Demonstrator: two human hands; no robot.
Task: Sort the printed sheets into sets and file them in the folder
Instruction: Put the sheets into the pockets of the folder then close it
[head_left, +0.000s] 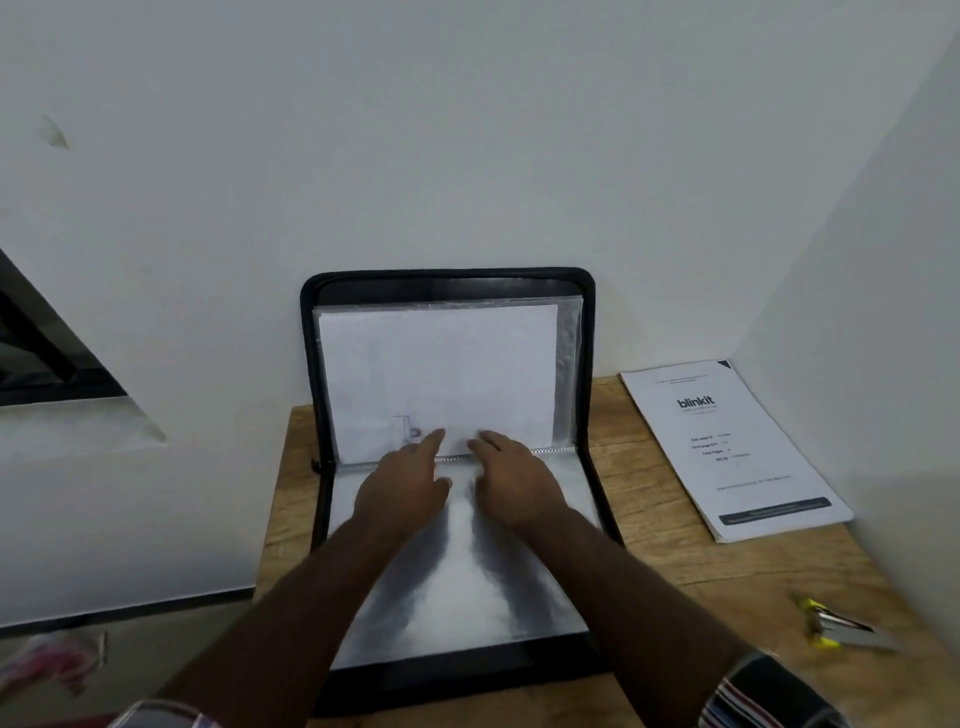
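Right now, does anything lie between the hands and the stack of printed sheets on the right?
Nothing visible does. The stack lies uncovered on the table, right of the folder; only bare tabletop separates it from the right hand.

place: office or study corner | evidence: wooden desk, stapler, printed sheets

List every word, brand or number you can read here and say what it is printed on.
"blinkit": top sheet of the paper stack at the right of the table.
Smaller lines on that same sheet, and its dark bottom band: too blurred to read.
Sheet in the folder: faint marks only, nothing readable.
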